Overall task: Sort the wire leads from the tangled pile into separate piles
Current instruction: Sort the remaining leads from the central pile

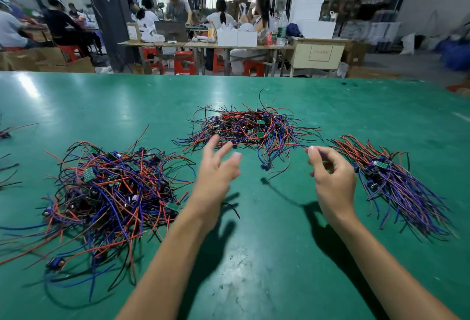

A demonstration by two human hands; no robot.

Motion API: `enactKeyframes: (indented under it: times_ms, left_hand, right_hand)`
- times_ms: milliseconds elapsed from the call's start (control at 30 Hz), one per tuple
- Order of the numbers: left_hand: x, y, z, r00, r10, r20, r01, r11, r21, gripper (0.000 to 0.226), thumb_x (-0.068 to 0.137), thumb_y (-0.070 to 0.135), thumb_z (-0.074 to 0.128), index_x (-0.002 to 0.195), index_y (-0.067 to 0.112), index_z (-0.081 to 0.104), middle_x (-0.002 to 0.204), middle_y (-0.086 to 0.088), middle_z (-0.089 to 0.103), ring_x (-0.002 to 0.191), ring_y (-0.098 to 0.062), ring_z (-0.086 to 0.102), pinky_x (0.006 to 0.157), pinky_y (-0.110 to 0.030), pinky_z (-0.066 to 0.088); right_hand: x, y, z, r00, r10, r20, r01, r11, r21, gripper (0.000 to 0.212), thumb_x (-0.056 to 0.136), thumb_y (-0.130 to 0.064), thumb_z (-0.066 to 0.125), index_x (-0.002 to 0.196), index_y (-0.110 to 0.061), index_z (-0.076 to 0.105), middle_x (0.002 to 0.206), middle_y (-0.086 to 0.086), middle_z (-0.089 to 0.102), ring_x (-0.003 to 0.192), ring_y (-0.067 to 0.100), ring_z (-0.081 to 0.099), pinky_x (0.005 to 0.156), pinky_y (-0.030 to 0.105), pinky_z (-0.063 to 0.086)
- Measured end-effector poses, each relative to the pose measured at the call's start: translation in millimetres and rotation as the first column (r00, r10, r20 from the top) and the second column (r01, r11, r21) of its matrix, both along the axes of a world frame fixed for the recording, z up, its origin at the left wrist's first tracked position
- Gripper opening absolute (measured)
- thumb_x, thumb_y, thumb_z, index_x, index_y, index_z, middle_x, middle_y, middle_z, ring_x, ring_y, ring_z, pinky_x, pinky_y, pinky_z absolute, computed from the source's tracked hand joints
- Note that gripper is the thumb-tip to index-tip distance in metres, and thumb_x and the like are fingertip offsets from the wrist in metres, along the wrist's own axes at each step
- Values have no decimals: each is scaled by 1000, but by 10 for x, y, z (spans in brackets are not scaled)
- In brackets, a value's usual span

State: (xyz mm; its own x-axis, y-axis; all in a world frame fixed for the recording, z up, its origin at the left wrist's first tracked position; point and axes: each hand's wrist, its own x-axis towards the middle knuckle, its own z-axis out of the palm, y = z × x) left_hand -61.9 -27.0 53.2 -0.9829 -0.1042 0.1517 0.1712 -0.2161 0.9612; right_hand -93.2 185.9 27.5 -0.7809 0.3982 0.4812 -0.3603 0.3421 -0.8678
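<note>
Three heaps of red, blue and black wire leads with small green boards lie on the green table (254, 256). A big tangled pile (106, 192) is at the left, a flatter tangled pile (251, 128) sits in the middle further back, and a combed, aligned pile (396, 182) lies at the right. My right hand (330, 179) pinches the tip of a wire lead (284, 153) that hangs over the table, a blue part dangling from its low end. My left hand (216, 167) hovers with spread fingers just in front of the middle pile, holding nothing.
A few stray leads (7, 131) lie at the table's left edge. The table's far edge (229, 75) runs across the view. Beyond it, people sit at workbenches (203, 44) with boxes, bottles and red stools.
</note>
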Motion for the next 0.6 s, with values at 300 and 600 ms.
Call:
enactKeyframes:
  times_ms: [300,600]
  left_hand:
    - [84,253,-143,979,-196,-59,155,897,-414,20,99,10,59,118,7,68,96,-8,77,76,-12,68,75,-22,52]
    - [90,159,-98,935,-342,94,354,909,-218,20,99,13,59,107,4,74,84,1,73,63,-9,60,68,-18,52]
  right_hand:
    - [180,-15,132,968,244,-55,-250,952,-175,17,100,-22,61,85,-21,67,68,-7,62,55,9,50,50,18,40]
    - [128,56,137,981,196,-3,-192,958,-213,17,103,-27,54,96,-15,63,70,-5,69,51,8,52,46,19,39]
